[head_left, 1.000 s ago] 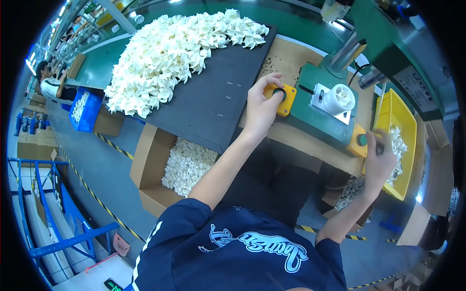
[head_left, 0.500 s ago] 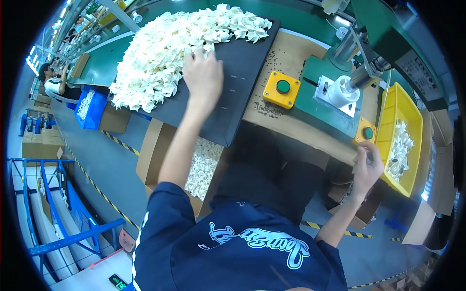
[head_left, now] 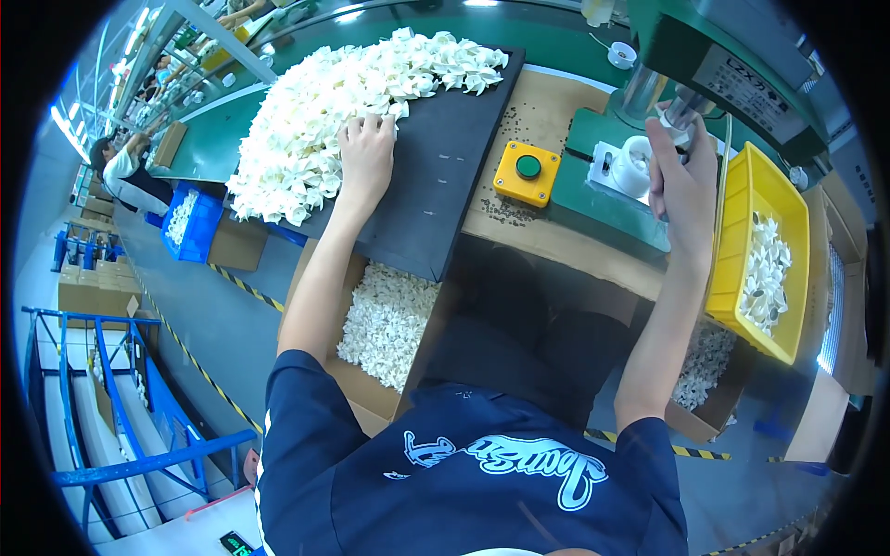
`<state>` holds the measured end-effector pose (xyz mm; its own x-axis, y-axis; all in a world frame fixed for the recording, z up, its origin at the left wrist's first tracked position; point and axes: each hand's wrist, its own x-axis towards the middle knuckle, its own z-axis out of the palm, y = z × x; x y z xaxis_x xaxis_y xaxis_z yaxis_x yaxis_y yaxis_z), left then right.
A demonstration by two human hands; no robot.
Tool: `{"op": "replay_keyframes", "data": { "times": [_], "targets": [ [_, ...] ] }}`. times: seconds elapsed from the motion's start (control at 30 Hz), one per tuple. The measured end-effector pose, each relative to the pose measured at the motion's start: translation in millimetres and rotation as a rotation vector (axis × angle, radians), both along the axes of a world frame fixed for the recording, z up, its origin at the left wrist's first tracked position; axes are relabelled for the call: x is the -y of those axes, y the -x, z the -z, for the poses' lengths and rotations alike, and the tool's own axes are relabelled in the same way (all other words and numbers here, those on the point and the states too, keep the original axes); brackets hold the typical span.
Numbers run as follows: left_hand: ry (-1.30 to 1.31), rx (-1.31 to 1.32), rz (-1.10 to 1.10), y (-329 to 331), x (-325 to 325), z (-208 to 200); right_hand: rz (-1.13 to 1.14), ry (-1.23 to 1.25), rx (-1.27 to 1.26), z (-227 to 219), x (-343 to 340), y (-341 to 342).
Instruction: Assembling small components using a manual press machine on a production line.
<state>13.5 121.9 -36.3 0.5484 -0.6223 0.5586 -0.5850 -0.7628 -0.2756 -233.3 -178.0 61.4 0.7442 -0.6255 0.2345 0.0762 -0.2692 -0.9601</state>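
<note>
My left hand (head_left: 368, 159) rests at the near right edge of a heap of white petal-shaped plastic pieces (head_left: 297, 130) on a black board (head_left: 422, 185). Its fingers are bent and pressed together; what lies under the fingertips is hidden. Raised at the press, my right hand (head_left: 686, 181) has its fingers closed around a white plastic piece (head_left: 675, 122) just below the metal ram (head_left: 687, 100). Beside those fingers stands a white round holder (head_left: 633, 167) on the green press base (head_left: 593, 208).
A yellow box with a green button (head_left: 527, 168) sits between board and press. On the right is a yellow bin (head_left: 788, 278) of white pieces. Below the board stands a carton (head_left: 366, 408) of small white parts. A blue bin (head_left: 199, 232) and a seated person (head_left: 125, 171) are at left.
My right hand has moved up from the right-hand button box to the press. The ram has risen out of the white holder. My left hand has shifted slightly left and nearer.
</note>
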Motion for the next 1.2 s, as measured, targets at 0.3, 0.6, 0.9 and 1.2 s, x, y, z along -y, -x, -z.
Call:
{"op": "replay_keyframes", "data": {
  "times": [0.3, 0.6, 0.9, 1.2],
  "targets": [
    [0.547, -0.497, 0.594, 46.4, 67.8, -53.3, 0.945, 0.805, -0.106, 37.2, 91.3, 93.1],
    [0.382, -0.779, 1.172, 123.6, 221.8, -62.4, 0.818, 0.346, -0.222, 40.8, 83.7, 115.9],
    [0.637, -0.515, 1.077, 157.0, 207.8, -33.6, 0.252, 0.138, 0.027, 28.1, 22.6, 44.4],
    [0.463, -0.315, 0.905, 161.3, 196.5, -37.3, 0.045, 0.046, 0.112, 11.4, 5.4, -2.6]
  ]
}}
